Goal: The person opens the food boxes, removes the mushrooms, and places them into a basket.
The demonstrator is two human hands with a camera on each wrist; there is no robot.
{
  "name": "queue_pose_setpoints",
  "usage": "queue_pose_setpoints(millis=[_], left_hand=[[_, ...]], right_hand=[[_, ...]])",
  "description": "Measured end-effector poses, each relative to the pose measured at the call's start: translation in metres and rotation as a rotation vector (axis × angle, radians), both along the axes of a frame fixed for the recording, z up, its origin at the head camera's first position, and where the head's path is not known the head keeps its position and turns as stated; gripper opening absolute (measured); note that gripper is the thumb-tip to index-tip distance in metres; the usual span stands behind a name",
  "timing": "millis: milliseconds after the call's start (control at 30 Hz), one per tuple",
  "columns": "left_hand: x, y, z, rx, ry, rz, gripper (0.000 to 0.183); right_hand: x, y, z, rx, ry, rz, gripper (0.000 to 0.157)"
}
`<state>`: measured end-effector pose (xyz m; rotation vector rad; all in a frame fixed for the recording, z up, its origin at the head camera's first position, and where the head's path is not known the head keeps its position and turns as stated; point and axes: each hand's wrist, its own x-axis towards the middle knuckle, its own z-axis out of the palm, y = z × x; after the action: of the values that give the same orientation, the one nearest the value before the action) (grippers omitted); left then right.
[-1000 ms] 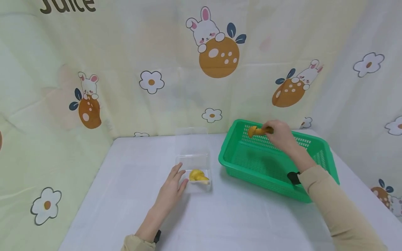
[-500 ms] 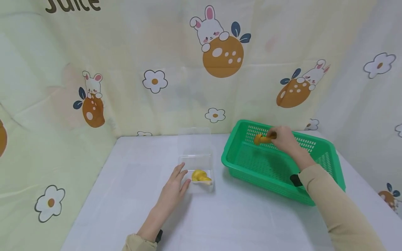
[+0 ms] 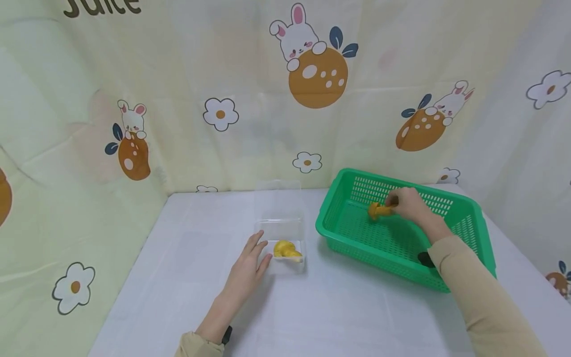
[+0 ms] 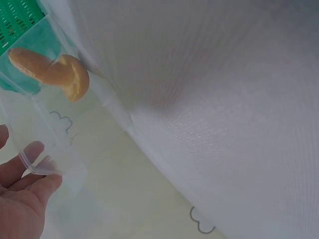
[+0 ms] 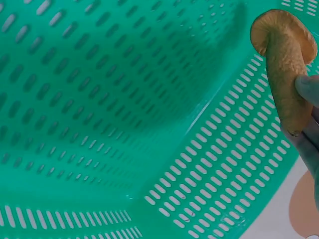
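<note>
Your backdrop (image 3: 178,64) reads "Juice" (image 3: 102,7), in the head view only.
Over the floor of the green basket (image 3: 366,250), your right hand (image 3: 409,204) pinches a mushroom (image 5: 285,69) by its stem, cap beyond the fingertips; only the right wrist view shows the stem's end. At the clear box (image 3: 284,268), your left hand (image 3: 244,273) spreads its fingers beside a second mushroom (image 3: 284,249).

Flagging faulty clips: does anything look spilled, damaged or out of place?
Nothing stands out. The right hand has one mushroom in its grip over the green basket; another mushroom lies in the clear box; no spill or damage shows.
</note>
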<state>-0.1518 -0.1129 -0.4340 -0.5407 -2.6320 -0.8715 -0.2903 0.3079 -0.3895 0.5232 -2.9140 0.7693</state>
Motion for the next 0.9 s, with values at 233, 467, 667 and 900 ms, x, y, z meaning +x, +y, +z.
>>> queue_pose_setpoints(millis=[233,467,667,900], left_hand=[[0.001,0.001,0.003,-0.001,0.007,0.0,0.036],[0.0,0.001,0.004,-0.004,0.0,0.0,0.036],[0.001,0.001,0.003,-0.003,-0.007,-0.001,0.036],[0.001,0.001,0.002,-0.007,-0.01,0.005,0.036]], right_hand=[[0.003,0.001,0.001,0.023,-0.007,0.024,0.011],[0.002,0.004,0.001,0.06,-0.052,0.021,0.013],[0.002,0.013,-0.003,0.088,-0.114,0.004,0.018],[0.002,0.019,-0.006,0.103,-0.168,-0.023,0.019]])
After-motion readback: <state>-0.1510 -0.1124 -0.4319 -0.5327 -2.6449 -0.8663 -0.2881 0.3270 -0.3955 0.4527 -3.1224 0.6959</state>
